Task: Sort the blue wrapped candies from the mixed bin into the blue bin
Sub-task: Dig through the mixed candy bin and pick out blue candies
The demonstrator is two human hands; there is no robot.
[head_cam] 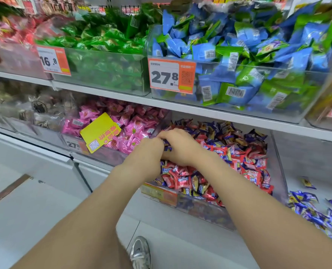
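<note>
Shop shelving (180,108) carries rows of clear bins. At the mixed bin's (200,209) far left corner, the right hand (179,149) curls round blue wrapped candies (167,145). The left hand (151,151) is bunched against them, and I cannot tell its grip. The blue bin (299,164) adjoins on the right and the pink-candy bin (110,156) on the left.

Bright even light, blurred, edges warped

You're facing white shop shelving (107,92), two tiers, orange price tags (172,75) on front; pale tiled floor (35,226) below w/ brown strip (8,191) at left. Light's bright, even.
</note>
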